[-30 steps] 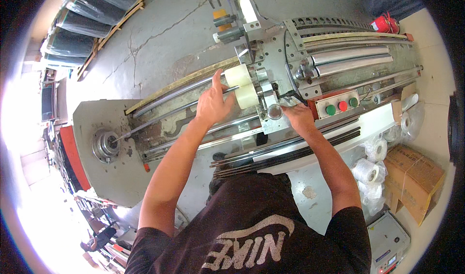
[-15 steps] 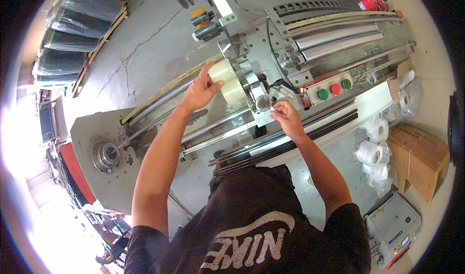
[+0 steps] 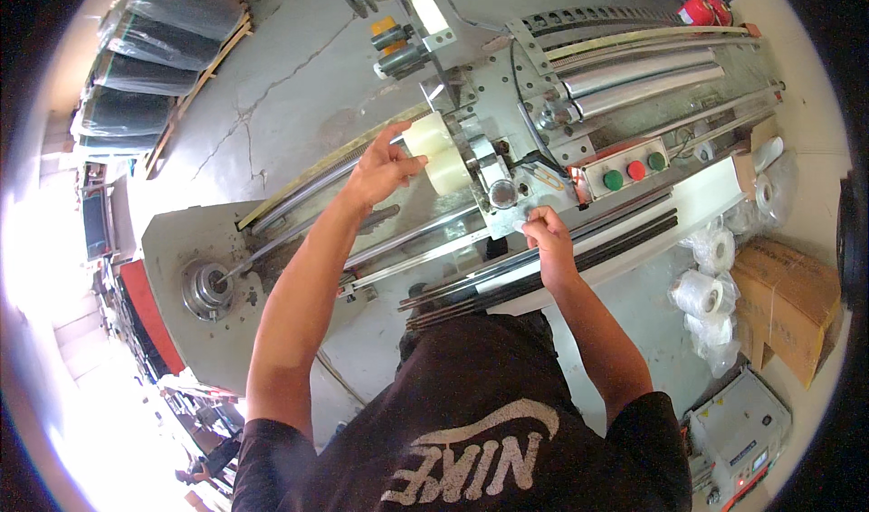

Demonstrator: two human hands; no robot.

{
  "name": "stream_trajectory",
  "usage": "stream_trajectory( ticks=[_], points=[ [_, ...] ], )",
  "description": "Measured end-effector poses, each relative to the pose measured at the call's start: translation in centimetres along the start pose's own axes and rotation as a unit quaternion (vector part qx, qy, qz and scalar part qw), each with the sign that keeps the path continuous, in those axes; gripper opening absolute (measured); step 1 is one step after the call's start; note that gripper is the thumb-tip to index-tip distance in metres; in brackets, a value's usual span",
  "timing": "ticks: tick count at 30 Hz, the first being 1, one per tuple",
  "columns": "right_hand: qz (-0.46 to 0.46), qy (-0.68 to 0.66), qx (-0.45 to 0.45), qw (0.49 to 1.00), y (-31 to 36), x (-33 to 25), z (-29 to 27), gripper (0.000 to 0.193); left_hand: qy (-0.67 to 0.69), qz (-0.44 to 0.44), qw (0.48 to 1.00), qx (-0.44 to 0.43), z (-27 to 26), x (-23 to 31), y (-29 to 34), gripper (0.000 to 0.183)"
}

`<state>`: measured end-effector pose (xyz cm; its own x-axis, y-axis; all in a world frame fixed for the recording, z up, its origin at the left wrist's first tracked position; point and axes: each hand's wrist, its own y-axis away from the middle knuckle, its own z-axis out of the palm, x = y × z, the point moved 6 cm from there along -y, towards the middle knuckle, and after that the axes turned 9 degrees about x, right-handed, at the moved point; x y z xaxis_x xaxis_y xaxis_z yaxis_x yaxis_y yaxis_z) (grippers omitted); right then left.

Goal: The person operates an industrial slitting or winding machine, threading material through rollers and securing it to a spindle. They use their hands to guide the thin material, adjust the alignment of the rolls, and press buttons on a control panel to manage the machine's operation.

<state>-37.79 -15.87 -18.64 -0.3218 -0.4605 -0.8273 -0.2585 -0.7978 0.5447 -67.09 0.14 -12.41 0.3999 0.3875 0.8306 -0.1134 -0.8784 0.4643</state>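
Observation:
My left hand (image 3: 385, 170) is at the left end of a pale yellow roll (image 3: 439, 154) mounted on the machine. Its thumb and forefinger are spread and rest against the roll's end. My right hand (image 3: 549, 239) is closed in a pinch, just nearer to me than a round metal knob (image 3: 501, 193) on the machine's bracket. A small whitish bit shows at its fingertips, too small to name. Between the knob and the button box lies a black-handled lever (image 3: 534, 161).
Right of my hands sits a button box (image 3: 625, 172) with green and red buttons. Dark rods (image 3: 597, 257) lie along the machine's near side. Wrapped rolls (image 3: 701, 295) and a cardboard box (image 3: 783, 304) stand at the right. Shiny rollers (image 3: 643, 82) lie at the far right.
My right hand has drawn back from the round knob toward me, still pinched. My left hand stays at the roll's end. The whole view has shifted slightly.

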Motion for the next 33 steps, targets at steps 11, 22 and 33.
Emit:
stream_trajectory(
  ticks=[11, 22, 33],
  points=[
    [0.008, -0.055, -0.110, 0.992, 3.7, -4.2, 8.0, 0.015, 0.052, -0.017, 0.998, -0.028, -1.6, 2.0, 0.7, 0.018],
    [-0.100, 0.035, -0.109, 0.988, -0.8, -5.0, 15.7, 0.032, 0.078, -0.048, 0.995, -0.041, -2.0, 2.5, 0.6, 0.019],
    [-0.131, 0.046, -0.107, 0.985, -2.3, -5.2, 17.4, 0.030, 0.087, -0.063, 0.994, -0.034, -2.1, 2.7, 0.9, 0.029]
  ],
)
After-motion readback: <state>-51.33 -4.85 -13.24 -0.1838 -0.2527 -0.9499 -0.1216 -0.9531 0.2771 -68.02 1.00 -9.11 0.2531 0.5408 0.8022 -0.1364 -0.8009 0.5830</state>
